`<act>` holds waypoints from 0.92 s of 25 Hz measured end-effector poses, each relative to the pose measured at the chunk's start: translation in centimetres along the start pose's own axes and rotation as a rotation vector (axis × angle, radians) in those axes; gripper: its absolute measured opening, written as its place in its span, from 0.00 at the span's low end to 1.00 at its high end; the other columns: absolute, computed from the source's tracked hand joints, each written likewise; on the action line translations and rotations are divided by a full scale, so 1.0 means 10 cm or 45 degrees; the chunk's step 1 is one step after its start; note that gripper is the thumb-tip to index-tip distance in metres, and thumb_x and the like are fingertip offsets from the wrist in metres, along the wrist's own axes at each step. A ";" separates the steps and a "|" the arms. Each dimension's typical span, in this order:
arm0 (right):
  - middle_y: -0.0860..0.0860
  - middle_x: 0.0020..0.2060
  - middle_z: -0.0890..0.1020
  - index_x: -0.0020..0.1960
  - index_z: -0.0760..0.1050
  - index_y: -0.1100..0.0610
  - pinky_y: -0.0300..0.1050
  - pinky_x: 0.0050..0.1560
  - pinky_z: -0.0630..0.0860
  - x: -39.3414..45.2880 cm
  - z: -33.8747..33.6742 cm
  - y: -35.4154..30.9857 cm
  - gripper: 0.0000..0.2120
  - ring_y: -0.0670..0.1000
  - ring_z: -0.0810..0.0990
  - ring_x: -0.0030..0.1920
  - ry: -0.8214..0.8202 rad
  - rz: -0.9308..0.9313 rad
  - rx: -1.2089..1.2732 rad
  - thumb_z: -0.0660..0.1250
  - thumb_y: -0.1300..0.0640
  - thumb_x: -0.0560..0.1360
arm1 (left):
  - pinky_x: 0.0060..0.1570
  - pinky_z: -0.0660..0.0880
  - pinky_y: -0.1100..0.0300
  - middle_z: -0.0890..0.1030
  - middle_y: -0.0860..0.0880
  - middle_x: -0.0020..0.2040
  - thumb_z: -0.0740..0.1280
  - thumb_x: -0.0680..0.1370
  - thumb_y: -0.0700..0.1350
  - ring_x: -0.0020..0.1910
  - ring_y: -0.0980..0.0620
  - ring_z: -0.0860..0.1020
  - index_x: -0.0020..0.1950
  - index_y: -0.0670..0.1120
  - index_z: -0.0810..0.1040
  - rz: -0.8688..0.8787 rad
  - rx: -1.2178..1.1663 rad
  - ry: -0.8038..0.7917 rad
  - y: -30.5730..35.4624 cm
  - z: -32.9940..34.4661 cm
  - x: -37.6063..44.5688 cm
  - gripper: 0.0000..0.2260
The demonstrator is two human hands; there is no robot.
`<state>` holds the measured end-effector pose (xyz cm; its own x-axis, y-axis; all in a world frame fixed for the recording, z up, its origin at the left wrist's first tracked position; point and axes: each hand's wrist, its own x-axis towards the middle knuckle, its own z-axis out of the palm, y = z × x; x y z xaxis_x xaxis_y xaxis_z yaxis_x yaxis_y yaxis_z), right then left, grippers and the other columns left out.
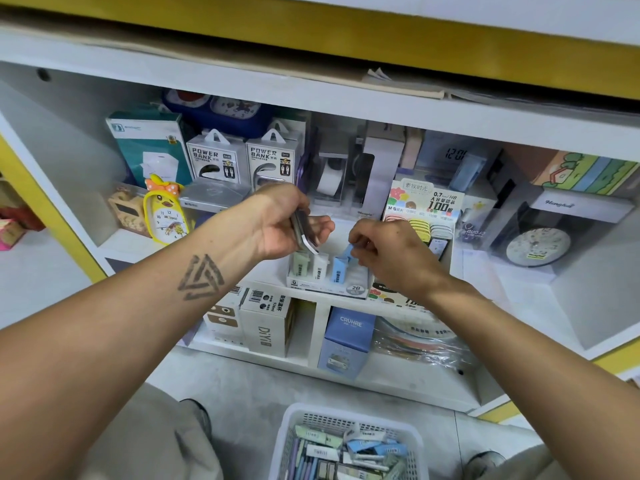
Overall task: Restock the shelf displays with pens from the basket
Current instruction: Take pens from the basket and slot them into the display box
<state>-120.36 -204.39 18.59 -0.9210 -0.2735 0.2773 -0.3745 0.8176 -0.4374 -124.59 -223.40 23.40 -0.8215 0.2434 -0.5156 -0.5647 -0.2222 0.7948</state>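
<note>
The basket (348,441) sits nearest you on the floor, full of packs, directly below the tray (329,277). Above the tray, your right hand (384,252) pinches a blue pack (347,252) over its slots, and your left hand (285,220) grips a stack (304,233) just left. 2 boxes (242,161) stand behind.

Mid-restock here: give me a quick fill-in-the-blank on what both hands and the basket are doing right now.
1. The left hand grips a small stack of flat packs, while the ____ hand pinches a light blue pack.
2. That blue pack is over the white display tray whose front label reads ____.
3. The white basket of packs sits on the ____, below the shelves.

Missing words: right; 2B; floor
</note>
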 end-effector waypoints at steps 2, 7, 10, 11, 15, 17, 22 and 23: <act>0.54 0.41 0.84 0.51 0.80 0.59 0.53 0.45 0.81 0.00 0.02 -0.01 0.04 0.53 0.83 0.41 -0.019 -0.026 -0.018 0.69 0.64 0.77 | 0.33 0.82 0.51 0.80 0.34 0.45 0.52 0.84 0.36 0.30 0.43 0.83 0.52 0.37 0.67 0.011 -0.030 -0.027 -0.02 0.00 -0.02 0.06; 0.52 0.56 0.84 0.61 0.82 0.58 0.50 0.61 0.76 0.04 0.07 -0.04 0.14 0.53 0.81 0.56 -0.192 -0.112 -0.200 0.64 0.65 0.79 | 0.43 0.82 0.49 0.82 0.35 0.47 0.52 0.85 0.38 0.48 0.43 0.84 0.55 0.37 0.69 0.024 -0.023 -0.088 -0.04 -0.01 -0.04 0.08; 0.51 0.57 0.82 0.62 0.81 0.56 0.41 0.55 0.77 0.05 0.03 -0.11 0.14 0.46 0.80 0.51 -0.153 0.011 -0.039 0.64 0.65 0.79 | 0.49 0.80 0.49 0.84 0.38 0.48 0.53 0.85 0.39 0.53 0.42 0.83 0.52 0.35 0.74 0.010 -0.060 -0.148 -0.06 0.00 -0.08 0.13; 0.51 0.54 0.84 0.59 0.82 0.56 0.37 0.47 0.78 0.06 -0.01 -0.15 0.13 0.44 0.81 0.45 -0.101 0.126 0.193 0.64 0.65 0.79 | 0.49 0.80 0.49 0.84 0.39 0.49 0.53 0.85 0.40 0.53 0.43 0.83 0.51 0.35 0.76 0.010 -0.073 -0.159 -0.07 0.00 -0.08 0.15; 0.58 0.43 0.87 0.56 0.78 0.62 0.44 0.34 0.80 0.07 -0.12 -0.30 0.07 0.56 0.87 0.40 -0.174 0.544 1.195 0.65 0.67 0.78 | 0.43 0.82 0.49 0.85 0.41 0.50 0.53 0.85 0.43 0.43 0.47 0.85 0.58 0.37 0.78 0.067 -0.111 -0.181 -0.10 0.04 -0.09 0.16; 0.59 0.42 0.86 0.57 0.76 0.63 0.43 0.34 0.81 0.03 -0.14 -0.32 0.10 0.57 0.86 0.39 -0.189 0.567 1.368 0.69 0.67 0.77 | 0.42 0.83 0.46 0.84 0.40 0.55 0.55 0.85 0.41 0.46 0.45 0.85 0.64 0.37 0.75 0.135 -0.162 -0.203 -0.13 0.09 -0.08 0.14; 0.56 0.38 0.85 0.55 0.81 0.61 0.42 0.36 0.81 0.01 -0.21 -0.22 0.11 0.51 0.82 0.33 0.010 0.538 1.223 0.71 0.70 0.74 | 0.49 0.81 0.38 0.81 0.34 0.58 0.58 0.83 0.36 0.53 0.35 0.83 0.62 0.36 0.73 0.267 -0.150 -0.232 -0.07 0.12 -0.06 0.10; 0.56 0.38 0.85 0.54 0.83 0.59 0.43 0.36 0.80 0.01 -0.26 -0.19 0.11 0.50 0.81 0.32 0.066 0.530 1.161 0.70 0.69 0.74 | 0.50 0.80 0.38 0.82 0.34 0.57 0.59 0.83 0.37 0.52 0.36 0.83 0.60 0.37 0.74 0.278 -0.120 -0.194 -0.03 0.10 -0.05 0.08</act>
<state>-119.51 -204.62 21.67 -0.9997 -0.0143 -0.0196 0.0174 0.1369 -0.9904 -123.88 -222.50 23.74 -0.9073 0.3173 -0.2758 -0.3863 -0.3704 0.8447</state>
